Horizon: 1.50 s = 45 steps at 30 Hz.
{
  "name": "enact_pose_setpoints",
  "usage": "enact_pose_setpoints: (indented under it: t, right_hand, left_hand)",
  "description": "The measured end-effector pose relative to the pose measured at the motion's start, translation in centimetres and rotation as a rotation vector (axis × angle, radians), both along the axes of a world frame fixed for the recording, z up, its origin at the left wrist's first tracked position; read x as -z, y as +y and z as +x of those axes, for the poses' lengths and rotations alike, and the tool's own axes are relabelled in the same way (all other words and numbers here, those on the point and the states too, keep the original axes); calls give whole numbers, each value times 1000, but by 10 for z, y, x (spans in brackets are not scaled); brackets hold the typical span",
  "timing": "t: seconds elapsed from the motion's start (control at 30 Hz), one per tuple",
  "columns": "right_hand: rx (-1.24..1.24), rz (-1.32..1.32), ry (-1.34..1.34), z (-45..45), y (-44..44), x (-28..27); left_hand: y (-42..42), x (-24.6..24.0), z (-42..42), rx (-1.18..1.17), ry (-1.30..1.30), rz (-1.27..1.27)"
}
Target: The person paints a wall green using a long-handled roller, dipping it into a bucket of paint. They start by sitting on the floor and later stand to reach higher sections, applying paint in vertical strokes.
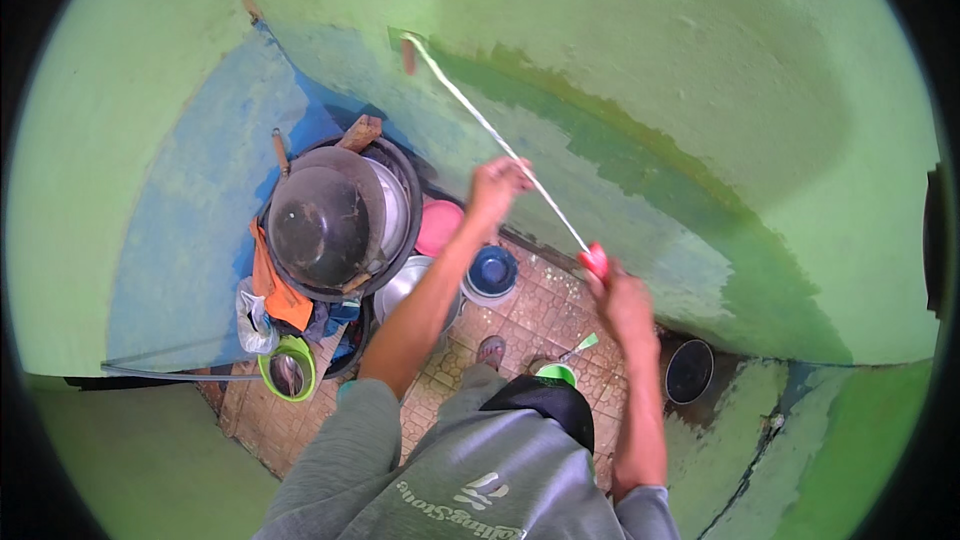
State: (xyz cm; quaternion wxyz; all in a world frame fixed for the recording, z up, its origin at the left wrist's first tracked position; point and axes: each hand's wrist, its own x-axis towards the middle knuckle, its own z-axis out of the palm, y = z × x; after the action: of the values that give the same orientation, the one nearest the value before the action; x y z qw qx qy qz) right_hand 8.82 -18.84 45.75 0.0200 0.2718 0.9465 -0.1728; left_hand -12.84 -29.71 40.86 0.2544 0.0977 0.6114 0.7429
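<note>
My right hand grips the red handle of a long paint roller. Higher up, the fingers of my left hand are curled around its thin white rod. At the rod's far end, the small brownish roller head is blurred and lies against the wall. Dark, wet-looking green paint runs in a ragged band across this wall, between paler green above and a faded blue-green patch below.
A black tub at left holds a dark wok and other pans. Near it are an orange cloth, a lime-green bucket and a blue bowl. A green container stands by my feet on the tiled floor.
</note>
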Motion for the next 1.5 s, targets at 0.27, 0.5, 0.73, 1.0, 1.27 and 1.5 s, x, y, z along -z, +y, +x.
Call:
enact_pose_setpoints:
  t: [0.27, 0.5, 0.73, 1.0, 1.27, 1.5]
  right_hand:
    - [253, -801, 61, 141, 51, -16]
    - [59, -555, 45, 27, -7, 13]
    - [-55, -471, 152, -91, -43, 10]
    - [100, -423, 32, 38, -20, 5]
    - [-28, -367, 164, -89, -51, 14]
    - [32, -509, 147, -19, -32, 19]
  left_hand:
    - [48, 8, 117, 264, -2, 64]
    - [-12, 23, 33, -98, -110, 103]
    - [-54, 12, -75, -329, -91, 145]
    - [-10, 25, 44, -43, -99, 102]
    - [-59, 19, -83, -206, -37, 166]
    - [-41, 25, -18, -78, -133, 124]
